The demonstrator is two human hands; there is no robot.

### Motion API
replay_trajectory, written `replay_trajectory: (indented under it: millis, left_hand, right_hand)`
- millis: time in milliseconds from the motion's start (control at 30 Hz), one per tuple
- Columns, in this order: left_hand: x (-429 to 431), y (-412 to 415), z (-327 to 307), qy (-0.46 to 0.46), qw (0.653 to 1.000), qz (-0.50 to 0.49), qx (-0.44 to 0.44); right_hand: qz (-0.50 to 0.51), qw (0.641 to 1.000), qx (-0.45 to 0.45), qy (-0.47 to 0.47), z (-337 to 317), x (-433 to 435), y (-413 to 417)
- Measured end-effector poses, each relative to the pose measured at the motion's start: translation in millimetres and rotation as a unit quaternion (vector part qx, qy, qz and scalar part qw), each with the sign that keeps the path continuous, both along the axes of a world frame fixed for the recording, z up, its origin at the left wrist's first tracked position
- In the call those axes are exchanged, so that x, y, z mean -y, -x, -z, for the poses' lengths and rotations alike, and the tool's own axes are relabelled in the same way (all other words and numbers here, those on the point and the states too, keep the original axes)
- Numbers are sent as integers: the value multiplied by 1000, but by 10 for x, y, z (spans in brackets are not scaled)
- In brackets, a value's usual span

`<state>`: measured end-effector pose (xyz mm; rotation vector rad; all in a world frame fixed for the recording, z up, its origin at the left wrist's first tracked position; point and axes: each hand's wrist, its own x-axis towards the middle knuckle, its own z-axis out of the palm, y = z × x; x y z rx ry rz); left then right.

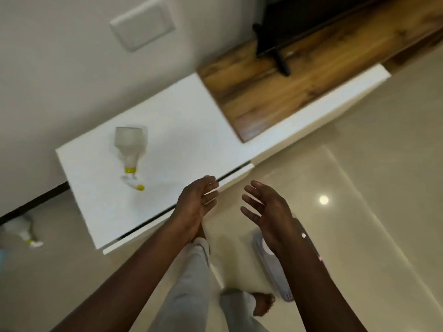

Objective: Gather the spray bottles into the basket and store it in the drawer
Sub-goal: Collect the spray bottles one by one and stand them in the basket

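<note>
Trouser legs (pixel 189 283) in pale grey filled the bottom of the view, with one bare foot (pixel 262 303) planted on the glossy beige floor (pixel 359 188). A pale grey object (pixel 273 267) lay on the tiles just under the right forearm, too hidden to tell what it was.

Both forearms reached forward. The left hand (pixel 199 202) hung over the front edge of the white cabinet top (pixel 167 130), fingers straight and close together, gripping nothing. The right hand (pixel 266 212) hovered over the floor beside it, palm turned inward, fingers spread apart and slightly bent, equally empty. The two palms faced each other with a gap between them.

Off to the left, a second spray bottle (pixel 22 231) lay on the floor by the wall, badly blurred.

On the cabinet top, well clear of both hands, a spray bottle (pixel 130 149) lay on its side. It had a cloudy translucent body, a yellow collar and a white trigger head with a yellow nozzle tip. The head pointed toward the person and the base toward the wall. Any label on it was too smeared to read.

Beyond that ran a wooden top (pixel 275 87), carrying a black screen (pixel 299 22) on a dark foot (pixel 281 63). Farthest back, a blank white plate (pixel 142 26) sat on the wall.
</note>
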<state>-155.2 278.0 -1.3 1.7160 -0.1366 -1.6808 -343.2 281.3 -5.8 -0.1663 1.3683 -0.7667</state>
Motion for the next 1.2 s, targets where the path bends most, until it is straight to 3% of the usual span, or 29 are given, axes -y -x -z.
replay_trajectory:
  millis: [333, 567, 800, 967, 1200]
  left_hand:
    - [224, -1829, -41, 29, 978, -199, 54]
    - [645, -2666, 130, 38, 959, -255, 115]
    - [1035, -3006, 316, 8, 976, -155, 152]
    - [1241, -3049, 514, -11, 990, -63, 126]
    - [1294, -2973, 681, -15, 996, -14, 89]
  right_hand:
    - [-187, 981, -25, 34, -138, 782, -1561]
    - [-298, 946, -88, 93, 10, 1282, -2470]
    - [-334, 932, -95, 101, 200, 1641, -3075]
    - [-351, 923, -128, 97, 404, 1742, -3308]
    - [-376, 908, -155, 101, 539, 1746, -3383]
